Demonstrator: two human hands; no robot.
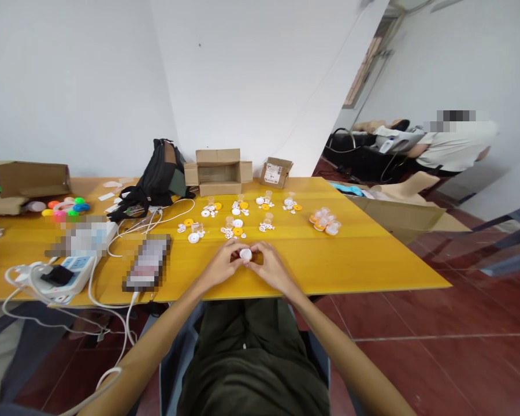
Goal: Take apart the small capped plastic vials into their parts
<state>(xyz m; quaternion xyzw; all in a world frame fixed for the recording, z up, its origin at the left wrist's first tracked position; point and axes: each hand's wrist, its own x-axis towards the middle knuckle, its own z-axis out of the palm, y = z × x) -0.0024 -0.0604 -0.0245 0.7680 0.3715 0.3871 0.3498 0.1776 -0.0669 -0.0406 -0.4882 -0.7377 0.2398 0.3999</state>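
My left hand point(223, 261) and my right hand point(269, 264) meet over the near part of the yellow table point(351, 260). Both pinch a small white round cap-like piece point(245, 253) between their fingertips. Just beyond the hands lie several small white, orange and clear plastic parts point(236, 224) in loose groups, with a cluster of orange and clear cups point(325, 221) to the right.
An open cardboard box point(219, 171), a smaller box point(276, 172) and a black backpack point(158, 176) stand at the table's back. A power strip point(65, 277) with white cables, a phone point(147, 263) and coloured toys point(65, 209) lie at left. A person sits far right.
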